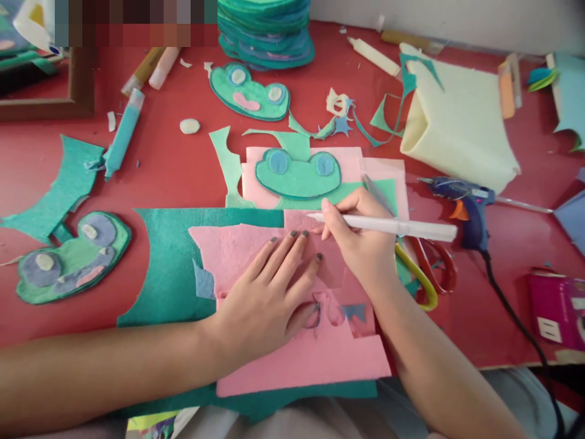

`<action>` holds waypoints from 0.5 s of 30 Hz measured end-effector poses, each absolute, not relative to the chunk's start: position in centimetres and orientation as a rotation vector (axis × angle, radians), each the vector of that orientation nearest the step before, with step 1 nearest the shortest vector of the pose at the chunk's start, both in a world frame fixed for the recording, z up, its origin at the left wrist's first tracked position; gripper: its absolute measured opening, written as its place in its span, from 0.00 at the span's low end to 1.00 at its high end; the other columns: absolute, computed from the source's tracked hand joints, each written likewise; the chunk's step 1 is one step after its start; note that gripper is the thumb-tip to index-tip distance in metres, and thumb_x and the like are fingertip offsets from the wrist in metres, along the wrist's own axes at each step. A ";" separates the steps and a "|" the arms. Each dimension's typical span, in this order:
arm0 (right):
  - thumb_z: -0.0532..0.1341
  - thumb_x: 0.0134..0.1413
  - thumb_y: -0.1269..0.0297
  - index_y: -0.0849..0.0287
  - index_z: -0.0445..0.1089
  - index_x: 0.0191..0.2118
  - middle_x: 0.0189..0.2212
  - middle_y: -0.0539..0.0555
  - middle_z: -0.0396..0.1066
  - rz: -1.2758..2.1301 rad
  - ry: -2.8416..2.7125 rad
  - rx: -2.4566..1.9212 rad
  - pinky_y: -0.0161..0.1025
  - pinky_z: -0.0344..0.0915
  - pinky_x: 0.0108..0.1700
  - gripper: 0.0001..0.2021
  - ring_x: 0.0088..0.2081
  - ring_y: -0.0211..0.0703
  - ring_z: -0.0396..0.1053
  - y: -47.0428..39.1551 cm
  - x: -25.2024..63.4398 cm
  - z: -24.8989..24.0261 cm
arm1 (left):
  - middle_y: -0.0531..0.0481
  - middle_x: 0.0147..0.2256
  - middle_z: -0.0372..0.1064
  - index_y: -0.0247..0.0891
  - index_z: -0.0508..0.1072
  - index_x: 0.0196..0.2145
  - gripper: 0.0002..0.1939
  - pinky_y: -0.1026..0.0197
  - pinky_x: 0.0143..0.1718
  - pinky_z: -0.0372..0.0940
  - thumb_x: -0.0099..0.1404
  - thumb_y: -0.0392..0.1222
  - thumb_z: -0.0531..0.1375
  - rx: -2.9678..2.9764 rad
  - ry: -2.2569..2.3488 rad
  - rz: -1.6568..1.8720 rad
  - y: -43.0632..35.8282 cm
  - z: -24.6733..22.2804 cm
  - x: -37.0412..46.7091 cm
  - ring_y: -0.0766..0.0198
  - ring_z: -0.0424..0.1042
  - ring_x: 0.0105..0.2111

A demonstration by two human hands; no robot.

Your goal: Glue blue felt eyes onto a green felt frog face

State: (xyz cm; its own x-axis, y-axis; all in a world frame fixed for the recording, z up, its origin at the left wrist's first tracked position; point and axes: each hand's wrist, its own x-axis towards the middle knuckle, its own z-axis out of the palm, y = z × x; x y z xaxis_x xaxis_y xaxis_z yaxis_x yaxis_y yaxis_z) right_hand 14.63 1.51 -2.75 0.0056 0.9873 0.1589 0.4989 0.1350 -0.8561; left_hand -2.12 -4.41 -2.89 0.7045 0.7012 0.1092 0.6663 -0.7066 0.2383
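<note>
My left hand (269, 286) lies flat, fingers spread, on a sheet of pink felt (301, 366). Under the pink sheet is a larger piece of dark green felt (183, 262). In my right hand (365, 244) is a slim white pen (402, 227), its tip pointing left just above the pink felt; whether it touches cannot be made out. Just beyond sits a green felt frog head (299, 183) with two blue eye discs, resting on lighter pink felt (329, 155). Yellow-handled scissors (427, 283) are partly hidden beside my right forearm.
A blue glue gun (473, 207) with its cord lies at right. Frog faces (251, 91) (73, 262) lie farther back and at left. A stack of green felt (265, 30) stands behind. Folded cream felt (461, 116), a teal tube (123, 134) and scraps are scattered around.
</note>
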 end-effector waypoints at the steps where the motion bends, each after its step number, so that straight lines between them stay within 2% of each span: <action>1: 0.57 0.56 0.60 0.56 0.59 0.25 0.16 0.45 0.64 0.750 -1.626 -1.483 0.34 0.64 0.27 0.11 0.21 0.35 0.67 1.5 14.6 -2.7 | 0.32 0.60 0.53 0.30 0.59 0.57 0.28 0.44 0.58 0.54 0.65 0.52 0.50 2.732 1.106 0.284 -4.4 -2.9 -2.1 0.45 0.50 0.61; 8: 0.57 0.56 0.60 0.56 0.58 0.24 0.15 0.45 0.63 0.723 -1.621 -1.499 0.34 0.63 0.26 0.12 0.20 0.35 0.66 1.3 14.6 -2.8 | 0.33 0.59 0.54 0.30 0.58 0.57 0.29 0.45 0.58 0.54 0.65 0.52 0.49 2.736 1.122 0.283 -4.5 -2.8 -2.1 0.45 0.51 0.61; 15: 0.57 0.56 0.61 0.56 0.60 0.25 0.16 0.45 0.65 0.710 -1.660 -1.497 0.35 0.64 0.28 0.11 0.21 0.35 0.67 1.4 14.4 -2.6 | 0.31 0.56 0.58 0.30 0.61 0.56 0.29 0.45 0.57 0.57 0.64 0.53 0.50 2.786 1.150 0.280 -4.6 -2.5 -2.2 0.44 0.58 0.57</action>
State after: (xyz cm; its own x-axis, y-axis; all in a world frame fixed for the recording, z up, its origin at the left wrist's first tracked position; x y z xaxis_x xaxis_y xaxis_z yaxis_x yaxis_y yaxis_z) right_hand 14.38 1.41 -2.58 -0.0073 0.9841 0.1776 0.5515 0.1521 -0.8202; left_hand -2.15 -4.63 -2.51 0.6954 0.7075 0.1261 0.6864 -0.7059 0.1750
